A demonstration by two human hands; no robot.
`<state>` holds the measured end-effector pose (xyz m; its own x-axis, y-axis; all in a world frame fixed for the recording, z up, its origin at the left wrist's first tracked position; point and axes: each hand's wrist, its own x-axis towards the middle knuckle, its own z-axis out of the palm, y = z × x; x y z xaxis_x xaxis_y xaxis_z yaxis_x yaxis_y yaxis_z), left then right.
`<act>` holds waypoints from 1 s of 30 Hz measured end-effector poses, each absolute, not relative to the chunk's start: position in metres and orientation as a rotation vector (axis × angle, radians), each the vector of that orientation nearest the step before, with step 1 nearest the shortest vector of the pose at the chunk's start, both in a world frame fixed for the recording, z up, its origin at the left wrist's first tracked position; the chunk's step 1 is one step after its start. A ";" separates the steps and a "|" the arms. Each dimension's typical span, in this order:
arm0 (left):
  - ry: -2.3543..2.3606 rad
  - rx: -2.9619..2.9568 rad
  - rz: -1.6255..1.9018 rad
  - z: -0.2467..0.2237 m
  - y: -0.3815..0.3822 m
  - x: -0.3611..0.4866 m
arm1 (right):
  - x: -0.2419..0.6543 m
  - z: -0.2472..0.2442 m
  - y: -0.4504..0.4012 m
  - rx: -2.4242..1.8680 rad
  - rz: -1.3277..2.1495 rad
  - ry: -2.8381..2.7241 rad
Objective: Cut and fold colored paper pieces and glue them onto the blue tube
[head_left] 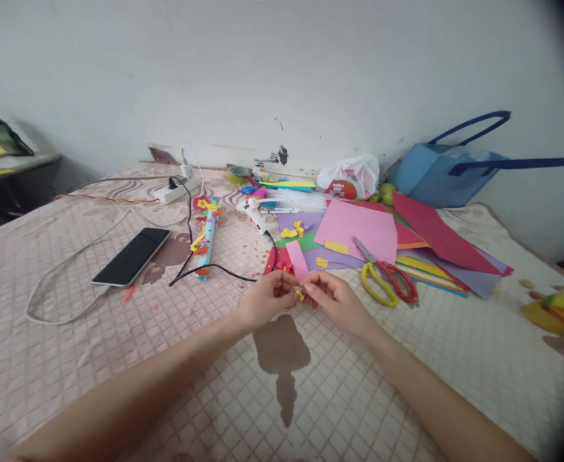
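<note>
Both of my hands meet at the middle of the table, fingertips pinched together around a small yellow paper piece. My left hand grips it from the left, and my right hand pinches it from the right. The fingers partly cover the piece, so its full shape is hidden. Just beyond my fingertips lie a pink paper strip and red paper pieces. Scissors with yellow and red handles rest to the right, blades slightly apart. More yellow paper cut-outs sit on purple paper farther back.
A white glue gun with a black cord lies behind my left hand. Left of it are a decorated light-blue stick, a charging phone and a power strip. Coloured sheets and a blue bag occupy the right.
</note>
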<state>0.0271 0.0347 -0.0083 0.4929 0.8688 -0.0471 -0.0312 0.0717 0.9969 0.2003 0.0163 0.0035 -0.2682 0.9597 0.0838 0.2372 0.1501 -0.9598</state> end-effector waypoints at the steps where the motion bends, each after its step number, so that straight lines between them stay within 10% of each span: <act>1: 0.817 1.344 0.812 -0.010 0.034 0.027 | 0.200 0.002 0.015 -1.163 1.223 -1.645; 23: 0.834 1.470 0.809 -0.013 0.026 0.021 | 0.196 -0.009 0.004 -1.127 1.409 -1.611; 30: 0.867 1.302 0.770 -0.004 0.027 0.017 | 0.193 -0.006 -0.001 -1.193 0.898 -1.785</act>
